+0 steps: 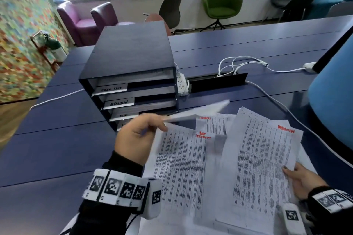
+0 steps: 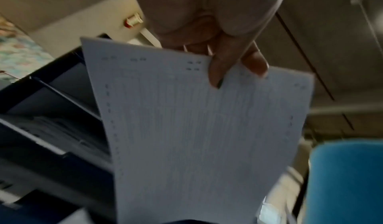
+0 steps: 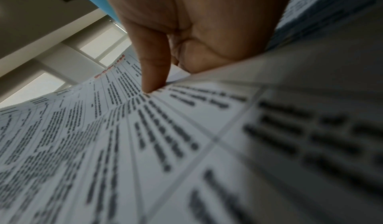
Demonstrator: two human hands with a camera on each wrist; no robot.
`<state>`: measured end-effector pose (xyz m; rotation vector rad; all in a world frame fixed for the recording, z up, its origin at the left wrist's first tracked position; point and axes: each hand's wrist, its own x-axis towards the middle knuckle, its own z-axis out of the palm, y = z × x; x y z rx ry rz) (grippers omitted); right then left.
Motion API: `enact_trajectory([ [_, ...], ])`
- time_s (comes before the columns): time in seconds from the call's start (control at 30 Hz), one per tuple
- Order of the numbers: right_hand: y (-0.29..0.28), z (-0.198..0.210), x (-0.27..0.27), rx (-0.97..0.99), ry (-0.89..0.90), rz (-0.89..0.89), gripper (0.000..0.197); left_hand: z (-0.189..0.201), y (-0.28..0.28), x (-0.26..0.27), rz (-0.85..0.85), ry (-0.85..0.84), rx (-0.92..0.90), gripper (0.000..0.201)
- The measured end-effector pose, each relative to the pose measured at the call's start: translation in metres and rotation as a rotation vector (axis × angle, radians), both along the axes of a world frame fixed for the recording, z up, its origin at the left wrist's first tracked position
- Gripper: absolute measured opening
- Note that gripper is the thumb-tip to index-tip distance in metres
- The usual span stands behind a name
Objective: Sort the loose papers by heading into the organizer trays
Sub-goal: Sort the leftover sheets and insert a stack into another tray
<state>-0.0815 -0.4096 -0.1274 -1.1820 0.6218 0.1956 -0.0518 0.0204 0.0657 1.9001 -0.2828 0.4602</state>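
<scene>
1. Here, on my head camera, my left hand hovers above the dark blue surface, just in front of the organizer.
2. Its grip is closed on a single printed sheet, thumb and fingers pinching one edge; the sheet is lifted clear of the pile and reaches out to the right, seen nearly edge-on.
3. On the left wrist camera that sheet fills the middle, blurred, with the fingertips pinching its top edge and the organizer's open trays beside it.
4. My right hand grips the right edge of another printed sheet with a red heading, raised at a tilt over the loose papers spread on the surface.
5. On the right wrist camera the thumb presses down onto that sheet's printed side.
6. The organizer stands upright, with stacked trays facing me; white labels mark the tray fronts, and papers lie in the upper trays.
7. A white power strip sits just right of the organizer, with white cables beyond it.
</scene>
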Motion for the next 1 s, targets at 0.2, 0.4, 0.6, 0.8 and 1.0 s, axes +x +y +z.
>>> enact_trajectory([
  [0.2,0.000,0.000,-0.001,0.009,-0.015,-0.005,0.046,-0.065,-0.005,-0.013,-0.260,0.476,0.594,0.052],
  [0.4,0.004,0.004,-0.002,0.021,-0.002,0.007,0.050,-0.123,0.002,-0.027,-0.295,0.496,0.926,0.029],
  [0.6,0.005,0.006,-0.001,0.011,-0.003,0.032,0.047,-0.139,0.020,-0.021,0.156,0.870,0.627,0.014],
  [0.8,0.010,0.015,-0.003,0.034,0.008,0.052,0.042,-0.133,0.015,-0.019,0.193,1.130,0.475,0.038],
  [1.0,0.019,0.026,-0.004,-0.041,0.012,0.058,0.039,-0.133,0.001,-0.020,0.204,1.186,0.277,0.034],
])
